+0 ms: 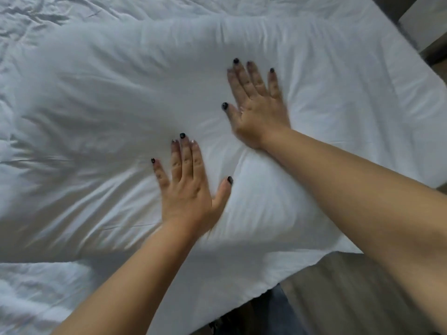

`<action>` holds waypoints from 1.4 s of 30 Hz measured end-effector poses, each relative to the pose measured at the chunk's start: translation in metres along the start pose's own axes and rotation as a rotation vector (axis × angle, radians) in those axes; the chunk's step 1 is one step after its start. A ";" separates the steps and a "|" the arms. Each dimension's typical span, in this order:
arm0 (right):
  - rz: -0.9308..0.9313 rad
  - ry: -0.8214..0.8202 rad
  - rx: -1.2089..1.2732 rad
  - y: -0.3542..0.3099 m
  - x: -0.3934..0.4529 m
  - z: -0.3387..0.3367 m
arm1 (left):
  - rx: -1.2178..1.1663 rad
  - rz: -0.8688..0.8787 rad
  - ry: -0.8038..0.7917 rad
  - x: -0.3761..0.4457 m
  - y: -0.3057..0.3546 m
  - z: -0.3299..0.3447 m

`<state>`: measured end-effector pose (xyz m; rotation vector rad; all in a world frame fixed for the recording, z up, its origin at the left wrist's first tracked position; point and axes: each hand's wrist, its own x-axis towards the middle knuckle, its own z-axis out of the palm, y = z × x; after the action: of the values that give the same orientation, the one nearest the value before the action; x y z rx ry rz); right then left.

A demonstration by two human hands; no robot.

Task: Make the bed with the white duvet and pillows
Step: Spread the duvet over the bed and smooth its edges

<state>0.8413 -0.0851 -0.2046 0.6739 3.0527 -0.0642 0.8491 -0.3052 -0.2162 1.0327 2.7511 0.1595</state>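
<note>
A plump white pillow lies across the bed and fills the middle of the head view. My left hand presses flat on its near part, fingers straight and spread. My right hand lies flat on the pillow farther right and farther away, fingers straight too. Neither hand holds anything. A crumpled white duvet lies beyond the pillow at the upper left, with more white bedding at the lower left. The white fitted sheet shows at the right.
The bed's corner ends at the right, with wooden floor below it. A pale piece of furniture stands past the bed at the top right. My legs in dark clothing stand against the bed's near edge.
</note>
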 end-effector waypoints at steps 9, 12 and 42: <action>0.503 -0.079 0.113 0.095 -0.067 0.016 | -0.441 -0.944 0.236 -0.016 0.042 0.001; 0.607 -0.099 0.193 0.095 -0.093 0.012 | -0.702 -1.349 0.285 -0.028 0.056 -0.003; -0.199 -0.055 0.142 -0.074 0.068 -0.041 | -1.690 -1.804 0.710 -0.034 -0.011 0.032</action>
<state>0.7485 -0.1217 -0.1620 0.3635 3.0724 -0.2982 0.8738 -0.3346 -0.2438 -1.8562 1.4987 1.9254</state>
